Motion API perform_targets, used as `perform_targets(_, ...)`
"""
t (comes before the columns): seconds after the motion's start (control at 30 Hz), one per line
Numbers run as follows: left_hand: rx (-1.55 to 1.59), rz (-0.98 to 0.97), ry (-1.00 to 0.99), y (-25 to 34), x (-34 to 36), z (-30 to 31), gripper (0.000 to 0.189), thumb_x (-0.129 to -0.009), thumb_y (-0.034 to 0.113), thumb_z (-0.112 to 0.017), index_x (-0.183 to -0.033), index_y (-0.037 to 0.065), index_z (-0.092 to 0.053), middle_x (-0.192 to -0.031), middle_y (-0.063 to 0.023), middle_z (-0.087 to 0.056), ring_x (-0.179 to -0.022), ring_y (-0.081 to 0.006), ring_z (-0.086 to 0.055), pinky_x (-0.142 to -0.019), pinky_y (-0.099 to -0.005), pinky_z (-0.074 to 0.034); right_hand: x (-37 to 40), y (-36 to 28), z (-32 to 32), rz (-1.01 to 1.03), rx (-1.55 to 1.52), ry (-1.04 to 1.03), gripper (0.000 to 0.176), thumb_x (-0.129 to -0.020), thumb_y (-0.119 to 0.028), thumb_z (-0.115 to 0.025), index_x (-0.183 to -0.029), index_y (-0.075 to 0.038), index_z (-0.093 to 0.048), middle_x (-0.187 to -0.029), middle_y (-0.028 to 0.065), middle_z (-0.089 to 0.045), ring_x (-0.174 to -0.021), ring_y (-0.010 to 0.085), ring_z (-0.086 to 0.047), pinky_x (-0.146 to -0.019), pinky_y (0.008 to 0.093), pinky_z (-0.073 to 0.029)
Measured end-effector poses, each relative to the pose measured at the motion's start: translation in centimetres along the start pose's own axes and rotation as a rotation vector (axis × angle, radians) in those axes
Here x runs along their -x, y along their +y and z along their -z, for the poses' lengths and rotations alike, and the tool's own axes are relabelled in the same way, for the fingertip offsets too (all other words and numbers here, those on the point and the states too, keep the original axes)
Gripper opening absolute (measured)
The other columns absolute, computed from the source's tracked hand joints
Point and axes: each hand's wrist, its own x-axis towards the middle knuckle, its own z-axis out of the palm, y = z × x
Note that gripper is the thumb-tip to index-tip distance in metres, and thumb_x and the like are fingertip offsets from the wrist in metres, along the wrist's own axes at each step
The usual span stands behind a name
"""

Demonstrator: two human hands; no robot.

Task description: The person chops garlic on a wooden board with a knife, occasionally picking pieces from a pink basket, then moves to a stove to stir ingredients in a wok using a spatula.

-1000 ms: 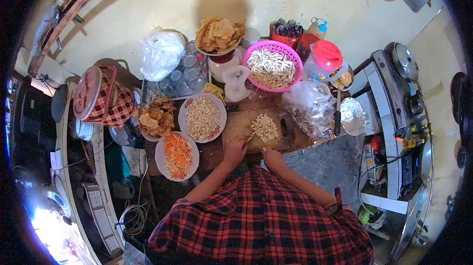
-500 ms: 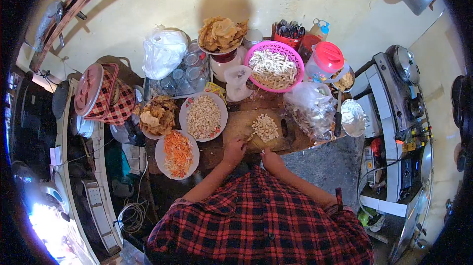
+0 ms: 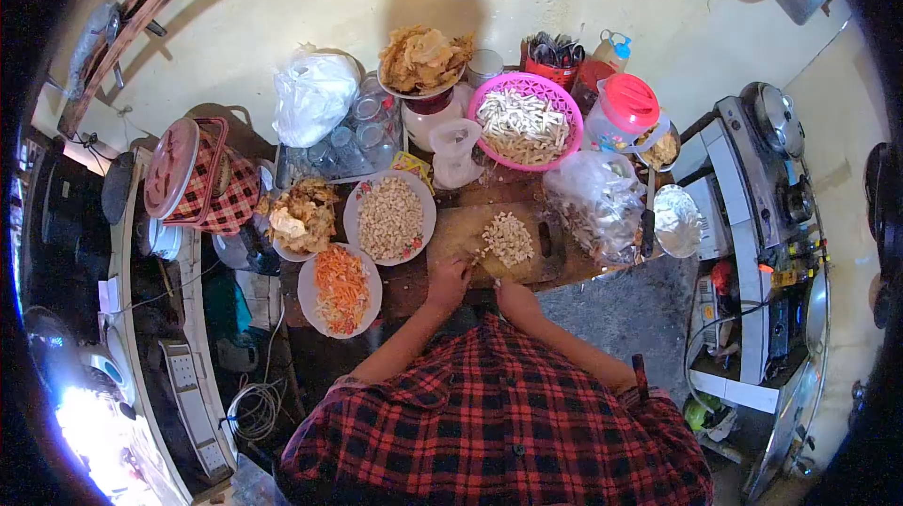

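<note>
On the near part of the wooden cutting board [image 3: 451,229], the fingers of my left hand [image 3: 449,282] are pinched together on small pale food strips, mostly hidden. Close by on the right, my right hand [image 3: 515,301] is closed around what looks like a knife [image 3: 498,283], of which only a thin pale sliver shows. A pile of chopped pale pieces [image 3: 508,240] lies on the board just beyond my hands. To the left stand a plate of diced pale pieces [image 3: 388,218] and a plate of shredded orange and white vegetables [image 3: 340,290].
Behind the board is a pink basket [image 3: 527,120] of pale strips. A plastic bag [image 3: 597,196], another knife [image 3: 648,219] and a foil-like bowl [image 3: 677,221] are at right. Fried food [image 3: 299,214], glasses [image 3: 374,141] and a jug [image 3: 625,111] crowd the table. A stove [image 3: 762,167] stands farther right.
Both hands remain at the board's near edge; the right hand has shifted very slightly left. The view has tilted a little. The chopped pile looks much the same.
</note>
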Motion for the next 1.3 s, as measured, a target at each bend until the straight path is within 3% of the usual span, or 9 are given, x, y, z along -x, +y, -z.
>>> perform_targets(0.3, 0.054, 0.027, -0.029, -0.1, 0.4, -0.1, 0.011, -0.074, 0.011, -0.060, -0.078, 0.001, -0.057, -0.080, -0.0156, -0.056, -0.079, -0.0331, -0.055, -0.072, -0.0402, -0.045, 0.5, -0.5, 0.2, -0.096, -0.002, -0.068, 0.030, -0.088, -0.028, -0.042, -0.092, 0.002, -0.046, -0.071, 0.0246, -0.059, -0.068, 0.0416, -0.058, -0.061, 0.0513, -0.045)
perform_targets(0.47, 0.010, 0.085, -0.033, 0.1, 0.4, -0.1, 0.010, -0.074, 0.010, -0.060, -0.077, 0.001, -0.057, -0.080, -0.0160, -0.056, -0.079, -0.0333, -0.055, -0.072, -0.0397, -0.045, -0.1, -0.4, -0.4, 0.029, -0.005, 0.027, 0.029, -0.088, -0.027, -0.043, -0.090, 0.002, -0.046, -0.069, 0.0241, -0.058, -0.065, 0.0408, -0.058, -0.057, 0.0504, -0.045)
perform_targets(0.63, 0.001, 0.039, 0.047, -0.1, 0.5, -0.4, 0.011, -0.075, 0.011, -0.059, -0.074, 0.000, -0.057, -0.082, -0.0165, -0.056, -0.081, -0.0337, -0.054, -0.073, -0.0413, -0.044, 0.4, -0.4, -0.1, 0.013, -0.001, 0.026, 0.029, -0.088, -0.028, -0.044, -0.089, 0.001, -0.046, -0.067, 0.0228, -0.058, -0.064, 0.0403, -0.058, -0.056, 0.0494, -0.046)
perform_targets(0.83, 0.003, 0.082, -0.042, -0.9, 0.5, -0.9, 0.012, -0.075, 0.012, -0.058, -0.077, 0.000, -0.057, -0.083, -0.0162, -0.056, -0.085, -0.0335, -0.053, -0.075, -0.0413, -0.044, 0.0, -0.3, -0.2, 0.006, 0.029, -0.002, 0.030, -0.088, -0.029, -0.042, -0.092, 0.000, -0.046, -0.068, 0.0224, -0.058, -0.066, 0.0403, -0.059, -0.057, 0.0495, -0.046)
perform_targets(1.3, -0.011, -0.001, -0.043, -0.3, 0.5, 0.2, 0.011, -0.075, 0.009, -0.055, -0.081, 0.001, -0.057, -0.086, -0.0156, -0.056, -0.085, -0.0323, -0.053, -0.076, -0.0400, -0.044, 0.2, -0.8, 0.2, 0.010, 0.008, -0.022, 0.030, -0.087, -0.029, -0.044, -0.094, 0.000, -0.045, -0.070, 0.0245, -0.059, -0.068, 0.0421, -0.058, -0.059, 0.0520, -0.045)
